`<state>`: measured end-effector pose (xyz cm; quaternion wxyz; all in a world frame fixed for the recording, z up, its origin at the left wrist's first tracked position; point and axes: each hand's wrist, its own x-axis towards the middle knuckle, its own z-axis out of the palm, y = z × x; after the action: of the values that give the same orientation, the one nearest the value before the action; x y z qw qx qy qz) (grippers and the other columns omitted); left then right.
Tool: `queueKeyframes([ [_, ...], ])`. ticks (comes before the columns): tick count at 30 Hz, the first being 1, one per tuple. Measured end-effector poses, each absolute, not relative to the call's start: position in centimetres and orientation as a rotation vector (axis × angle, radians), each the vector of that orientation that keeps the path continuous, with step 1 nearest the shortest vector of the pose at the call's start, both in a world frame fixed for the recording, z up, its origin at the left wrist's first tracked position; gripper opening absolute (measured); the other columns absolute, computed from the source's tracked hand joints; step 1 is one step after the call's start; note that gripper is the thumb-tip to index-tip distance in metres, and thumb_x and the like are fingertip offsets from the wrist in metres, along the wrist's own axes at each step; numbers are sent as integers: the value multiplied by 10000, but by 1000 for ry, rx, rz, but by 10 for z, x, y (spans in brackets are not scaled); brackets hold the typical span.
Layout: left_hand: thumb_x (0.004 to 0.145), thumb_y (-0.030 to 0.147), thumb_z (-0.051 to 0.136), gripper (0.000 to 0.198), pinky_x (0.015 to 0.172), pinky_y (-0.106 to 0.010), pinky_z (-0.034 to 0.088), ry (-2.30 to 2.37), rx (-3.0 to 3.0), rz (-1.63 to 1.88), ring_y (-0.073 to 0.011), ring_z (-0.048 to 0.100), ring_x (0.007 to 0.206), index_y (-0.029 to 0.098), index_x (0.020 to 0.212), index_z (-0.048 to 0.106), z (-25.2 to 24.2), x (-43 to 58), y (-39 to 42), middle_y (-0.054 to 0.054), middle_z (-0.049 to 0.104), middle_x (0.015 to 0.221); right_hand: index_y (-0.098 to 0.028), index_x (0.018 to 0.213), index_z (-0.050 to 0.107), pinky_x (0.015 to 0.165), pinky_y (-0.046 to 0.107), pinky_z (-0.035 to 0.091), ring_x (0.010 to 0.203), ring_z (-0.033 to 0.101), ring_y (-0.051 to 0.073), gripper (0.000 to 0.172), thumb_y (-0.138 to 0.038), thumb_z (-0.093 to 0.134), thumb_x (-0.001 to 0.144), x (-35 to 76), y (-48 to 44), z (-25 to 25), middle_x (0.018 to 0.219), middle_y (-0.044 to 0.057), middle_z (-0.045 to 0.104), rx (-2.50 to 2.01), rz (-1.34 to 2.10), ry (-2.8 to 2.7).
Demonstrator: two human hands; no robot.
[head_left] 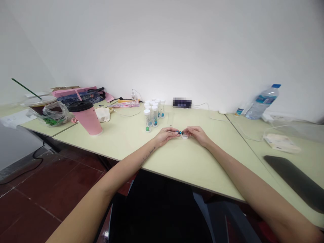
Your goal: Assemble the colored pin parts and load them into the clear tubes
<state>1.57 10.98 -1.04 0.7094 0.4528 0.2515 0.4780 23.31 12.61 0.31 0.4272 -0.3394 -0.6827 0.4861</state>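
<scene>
My left hand (pixel 166 135) pinches a small shiny blue piece (pixel 179 132) between thumb and fingertips. A thin stem seems to run back from it along the fingers. Close by on the right, my right hand (pixel 198 135) has its fingertips pressed together at the piece's dark end; what they grip is too small to make out. Just below the fingertips is a white round cap (pixel 184 137). Beyond my left hand stand several white-capped transparent tubes (pixel 154 116) with blue or green pieces inside. A see-through tube (pixel 170 118) seems to stand behind my hands, faintly visible.
To the left are a pink cup (pixel 88 119) with a black lid and a bagged drink (pixel 48 109) with a green straw. A water bottle (pixel 263 102) leans at the right, near white cables. A dark flat pad (pixel 293 180) lies by the right edge.
</scene>
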Motion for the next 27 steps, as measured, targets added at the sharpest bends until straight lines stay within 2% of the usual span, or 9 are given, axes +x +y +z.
queueKeyframes([
  [8, 670, 68, 759, 191, 1012, -354, 447, 550, 1002, 1064, -163, 701, 837, 66, 844, 680, -11, 16, 111, -91, 723, 844, -197, 839, 764, 699, 304, 457, 675, 558, 155, 387, -555, 627, 785, 233, 127, 3, 755, 46, 669, -827, 1232, -1709],
  [21, 646, 80, 779, 220, 1007, -354, 453, 535, 997, 1063, -172, 701, 839, 62, 844, 684, -12, 16, 110, -90, 725, 854, -182, 791, 767, 671, 288, 429, 654, 542, 144, 376, -528, 623, 806, 233, 128, 2, 713, 47, 665, -810, 1271, -1709],
  [27, 650, 86, 782, 225, 1015, -361, 444, 529, 1000, 1061, -170, 700, 843, 60, 851, 684, -11, 16, 110, -96, 724, 854, -195, 857, 764, 691, 292, 436, 679, 541, 145, 373, -532, 609, 816, 234, 129, 1, 773, 45, 662, -792, 1277, -1699],
])
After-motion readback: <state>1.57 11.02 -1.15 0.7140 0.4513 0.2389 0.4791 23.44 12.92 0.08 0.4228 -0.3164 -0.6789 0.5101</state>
